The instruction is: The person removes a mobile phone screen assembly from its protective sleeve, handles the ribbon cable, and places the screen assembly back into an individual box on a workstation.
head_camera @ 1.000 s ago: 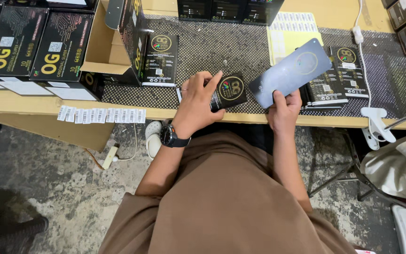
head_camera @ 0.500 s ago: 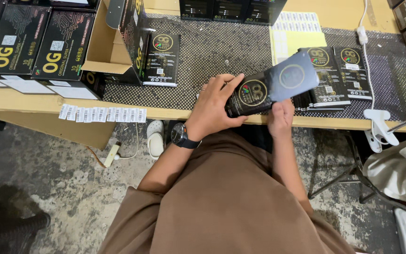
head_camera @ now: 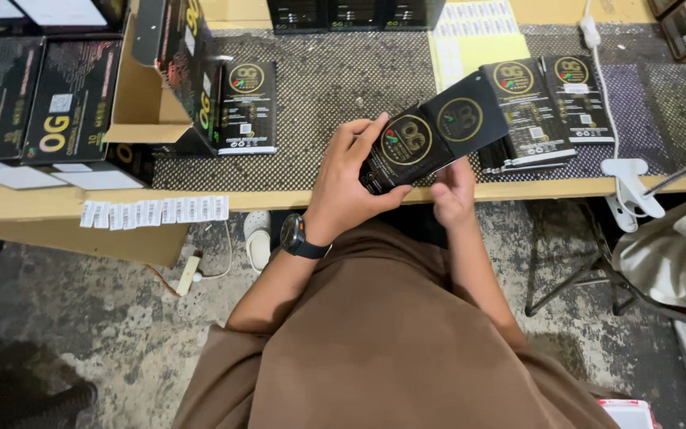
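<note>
**Both hands on a small black box at the table's near edge**

The left hand (head_camera: 351, 187) grips a small black box (head_camera: 408, 147) with a gold round emblem, fingers (head_camera: 363, 135) wrapped over its left end and thumb beneath. The box is held tilted, clear of the surface, above the front edge of the table (head_camera: 279, 199). Its open flap (head_camera: 466, 115), black with a gold ring, stands up toward 1 o'clock. The right hand (head_camera: 452, 195) is closed on the underside of the box at its right end; the fingertips are hidden behind the box. A black wristwatch (head_camera: 302, 238) sits on the left wrist.

At 2 o'clock from the box, just beside the flap, flat black packets (head_camera: 529, 111) lie stacked on the dotted mat (head_camera: 335, 87). At 10 o'clock, a further black packet (head_camera: 248, 107) leans against an open carton (head_camera: 160, 79). Larger black cartons (head_camera: 33, 99) lie at far 9 o'clock. A strip of white labels (head_camera: 152, 212) hangs off the table edge at 8 o'clock. A yellow sheet of stickers (head_camera: 470, 40) lies at 12 o'clock. A white clamp (head_camera: 629, 191) grips the table edge at 3 o'clock.
</note>
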